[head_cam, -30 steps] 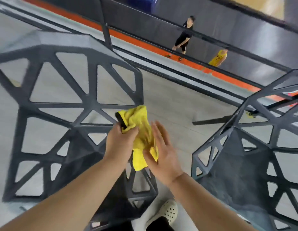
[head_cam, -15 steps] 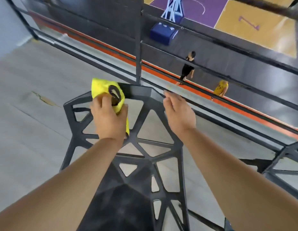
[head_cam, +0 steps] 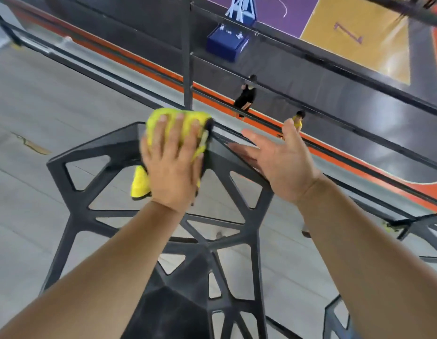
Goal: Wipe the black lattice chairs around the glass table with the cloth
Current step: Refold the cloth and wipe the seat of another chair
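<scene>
Head view: left hand [head_cam: 172, 167] fingers flat, pressing cloth [head_cam: 140, 183] onto chair [head_cam: 90, 148] top; right hand [head_cam: 283, 162] spread, empty

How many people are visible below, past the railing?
2: a person in black right of the railing post, and a person in yellow farther right, just beyond the right hand. Others may be hidden.

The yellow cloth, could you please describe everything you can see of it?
The yellow cloth looks like soft, fuzzy microfibre with a dark patch at its right edge. It lies bunched over the top rail of the black lattice chair. The left hand presses it against the rail with fingers spread, and a loose corner hangs below the palm on the left.
</scene>
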The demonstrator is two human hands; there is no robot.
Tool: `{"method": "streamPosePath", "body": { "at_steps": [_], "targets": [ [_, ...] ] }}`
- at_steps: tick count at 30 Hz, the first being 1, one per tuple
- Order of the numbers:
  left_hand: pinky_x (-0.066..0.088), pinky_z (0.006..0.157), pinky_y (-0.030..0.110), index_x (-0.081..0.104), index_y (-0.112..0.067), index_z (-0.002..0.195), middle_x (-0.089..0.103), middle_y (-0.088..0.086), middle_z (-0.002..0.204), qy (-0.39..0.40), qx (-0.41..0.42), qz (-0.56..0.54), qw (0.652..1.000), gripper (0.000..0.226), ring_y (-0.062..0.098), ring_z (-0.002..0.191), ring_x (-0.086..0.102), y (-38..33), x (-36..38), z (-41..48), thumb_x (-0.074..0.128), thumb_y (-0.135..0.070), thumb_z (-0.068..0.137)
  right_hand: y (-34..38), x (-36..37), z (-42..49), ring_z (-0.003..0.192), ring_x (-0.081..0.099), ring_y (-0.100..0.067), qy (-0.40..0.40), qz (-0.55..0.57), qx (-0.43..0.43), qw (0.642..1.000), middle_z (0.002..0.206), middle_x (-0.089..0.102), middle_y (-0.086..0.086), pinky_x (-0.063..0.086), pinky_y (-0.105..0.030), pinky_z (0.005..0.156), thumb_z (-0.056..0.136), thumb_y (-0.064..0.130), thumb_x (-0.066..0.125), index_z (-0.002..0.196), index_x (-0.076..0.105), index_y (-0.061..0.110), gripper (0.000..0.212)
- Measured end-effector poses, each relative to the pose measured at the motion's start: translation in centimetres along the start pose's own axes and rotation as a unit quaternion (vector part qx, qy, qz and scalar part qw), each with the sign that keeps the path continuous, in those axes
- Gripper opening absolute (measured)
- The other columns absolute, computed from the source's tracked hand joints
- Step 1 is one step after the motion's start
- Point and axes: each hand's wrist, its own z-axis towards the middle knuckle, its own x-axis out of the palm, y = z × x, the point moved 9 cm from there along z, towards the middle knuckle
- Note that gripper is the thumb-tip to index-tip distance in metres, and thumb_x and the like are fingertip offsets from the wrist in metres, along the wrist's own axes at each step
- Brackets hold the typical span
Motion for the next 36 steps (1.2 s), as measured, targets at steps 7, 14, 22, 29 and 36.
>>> {"method": "streamPosePath", "body": {
  "at_steps": [7,14,22,29,36],
  "targets": [
    [0.012,0.114,0.042,0.043,-0.020,0.129,0.036,-0.001,0.137,0.027,0.118,-0.109,0.987,0.044,0.024,0.135,0.026,-12.0,2.9,-4.1,0.057,-0.021,0.088,0.3,-1.6,-0.8,0.124,0.052,-0.030,-0.014,0.228,-0.021,0.973,0.137,0.053,-0.012,0.040,-0.046,0.103,0.084,0.078,0.009,0.142,0.039,0.018,0.089],
    [0.018,0.115,0.047,0.049,-0.022,0.124,0.037,-0.003,0.139,-0.005,0.128,-0.144,0.981,0.033,0.019,0.141,0.017,-12.8,4.2,-6.8,0.056,-0.015,0.093,0.2,-3.0,-0.2,0.123,0.053,-0.016,-0.068,0.046,0.001,0.997,0.132,0.058,-0.002,0.038,-0.040,0.106,0.091,0.068,0.012,0.138,0.047,0.023,0.074],
    [0.010,0.117,0.046,0.034,-0.021,0.141,0.027,-0.006,0.148,0.145,0.286,-0.073,0.944,0.051,0.019,0.141,0.014,-10.6,7.3,-15.1,0.040,-0.006,0.092,1.0,0.3,1.2,0.108,0.060,-0.014,-0.151,-0.241,-0.007,0.959,0.111,0.068,0.005,0.037,-0.040,0.106,0.081,0.073,0.016,0.101,0.070,0.039,0.067],
    [0.027,0.111,0.042,0.059,-0.018,0.123,0.051,-0.003,0.137,0.143,0.285,-0.097,0.943,0.036,0.018,0.129,0.038,-7.3,2.7,-13.0,0.043,-0.010,0.092,2.9,3.1,-1.3,0.081,0.050,-0.026,-0.261,-0.593,-0.089,0.756,0.085,0.056,-0.002,0.033,-0.034,0.067,0.101,0.042,0.016,0.102,0.058,0.019,0.048],
    [0.022,0.113,0.038,0.049,-0.023,0.130,0.044,-0.005,0.138,-0.067,0.204,-0.077,0.974,0.046,0.017,0.132,0.036,-3.1,-4.8,-3.3,0.063,-0.010,0.088,1.3,1.6,0.4,0.086,0.060,-0.026,-0.199,-0.449,0.009,0.871,0.095,0.063,-0.006,0.046,-0.038,0.085,0.100,0.044,0.030,0.097,0.056,0.019,0.037]
  ]
}}
